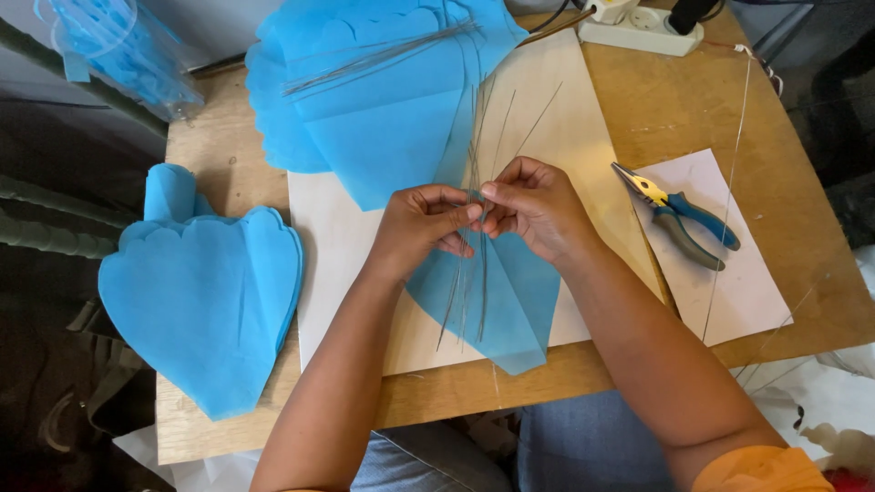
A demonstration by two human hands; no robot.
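Note:
My left hand (pixel 421 228) and my right hand (pixel 536 205) meet over the middle of a wooden table (pixel 656 109). Both pinch a bundle of thin grey wires (pixel 472 273) between thumb and fingers. The wires fan out above and below my fingers. Under them lies a blue tissue-paper petal (pixel 510 301), folded and pointing toward me, resting on a cream sheet of card (pixel 346 255).
A stack of scalloped blue petals (pixel 205 301) lies at the left table edge. More blue paper with loose wires (pixel 383 100) sits at the back. Blue-handled pliers (pixel 679 219) rest on white paper (pixel 738 282) at right. A long wire (pixel 729 191) and a power strip (pixel 638 27) lie beyond.

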